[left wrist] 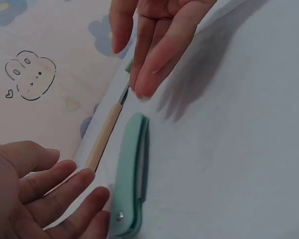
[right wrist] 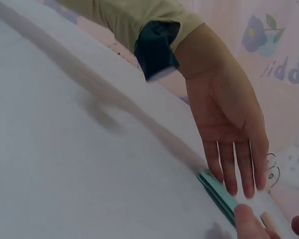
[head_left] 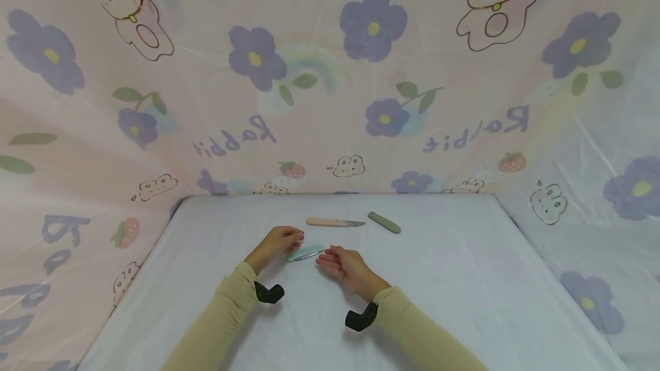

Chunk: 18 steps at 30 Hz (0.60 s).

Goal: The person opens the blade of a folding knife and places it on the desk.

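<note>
We look down on a white tabletop (head_left: pixel 479 268), where a person's hands frame a mint knife (head_left: pixel 305 253) lying between them. The left hand (head_left: pixel 277 243) is empty beside one end of it, fingers unclenched; the right hand (head_left: pixel 348 267), at the other end, is relaxed and empty too. Of three knives, we count one unfolded: the peach knife (head_left: pixel 323 221), lying beyond the hands with its blade (head_left: pixel 353 224) out to the right. The mint knife lies folded, its blade tucked along the handle, and the green knife (head_left: pixel 384 223), to the right of the peach one, appears folded as well. We judge the handling of the mint knife to be between grips; whether its blade has yet to come out, we cannot tell.

The lower edge cuts off both sleeves (head_left: pixel 222 308). In the left wrist view, the right hand is cropped at the top and hides most of the green knife and part of the peach knife's blade; in the right wrist view, a fingertip covers the mint knife's lower end. Whether any fingers touch the mint knife, we cannot be sure.
</note>
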Motion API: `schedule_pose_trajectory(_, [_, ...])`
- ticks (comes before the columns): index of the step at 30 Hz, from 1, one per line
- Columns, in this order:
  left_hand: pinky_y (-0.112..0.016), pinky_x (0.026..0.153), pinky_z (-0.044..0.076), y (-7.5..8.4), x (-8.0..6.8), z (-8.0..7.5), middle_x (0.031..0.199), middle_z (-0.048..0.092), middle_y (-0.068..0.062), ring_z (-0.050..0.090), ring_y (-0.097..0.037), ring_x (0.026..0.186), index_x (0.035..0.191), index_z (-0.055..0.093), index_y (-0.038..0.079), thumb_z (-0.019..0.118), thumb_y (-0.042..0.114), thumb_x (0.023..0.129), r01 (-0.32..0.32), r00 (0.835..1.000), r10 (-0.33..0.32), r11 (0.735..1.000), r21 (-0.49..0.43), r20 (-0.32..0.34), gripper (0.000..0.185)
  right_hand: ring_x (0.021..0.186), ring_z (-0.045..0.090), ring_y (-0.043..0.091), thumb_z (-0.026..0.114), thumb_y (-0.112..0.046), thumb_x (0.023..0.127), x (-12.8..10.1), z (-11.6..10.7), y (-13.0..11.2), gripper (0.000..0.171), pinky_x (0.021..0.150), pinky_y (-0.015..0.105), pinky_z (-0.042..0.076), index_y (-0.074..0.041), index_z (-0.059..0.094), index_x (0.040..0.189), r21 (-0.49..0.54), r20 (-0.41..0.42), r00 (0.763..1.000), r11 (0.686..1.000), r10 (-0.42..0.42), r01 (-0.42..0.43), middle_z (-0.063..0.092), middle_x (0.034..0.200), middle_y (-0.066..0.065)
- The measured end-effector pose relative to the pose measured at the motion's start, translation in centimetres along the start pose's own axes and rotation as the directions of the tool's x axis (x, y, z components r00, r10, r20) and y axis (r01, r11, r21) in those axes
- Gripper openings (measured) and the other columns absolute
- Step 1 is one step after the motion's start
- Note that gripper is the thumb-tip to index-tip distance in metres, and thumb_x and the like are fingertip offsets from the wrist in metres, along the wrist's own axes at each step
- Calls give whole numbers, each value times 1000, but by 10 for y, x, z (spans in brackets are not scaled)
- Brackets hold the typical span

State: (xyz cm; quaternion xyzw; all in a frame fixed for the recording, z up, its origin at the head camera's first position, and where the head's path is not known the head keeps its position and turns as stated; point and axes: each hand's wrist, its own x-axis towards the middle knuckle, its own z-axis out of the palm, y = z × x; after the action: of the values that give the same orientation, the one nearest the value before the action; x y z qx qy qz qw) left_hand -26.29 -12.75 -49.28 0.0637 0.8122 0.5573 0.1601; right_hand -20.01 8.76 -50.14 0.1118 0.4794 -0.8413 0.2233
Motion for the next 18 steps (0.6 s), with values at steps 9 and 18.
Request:
schedule_pose_trajectory(9, [-35,84,48,-9,-6,13,101,65,-3,59,-16,93,109,65,3,62,18,90,-52,996,65,982,181,-65,24,113,53,36,42,-11,99,-1,3,21,41,93,36,46,15,36,129,144,-18,999,989,48,-45,46,127,32])
schedule_pose_trajectory(18, [-33,78,50,-2,-13,27,94,65,-3,59,-16,89,108,65,3,61,14,91,-77,996,86,964,254,-23,21,117,49,35,39,-10,99,-1,6,22,41,96,37,42,17,34,130,152,11,1000,988,20,-22,47,127,32])
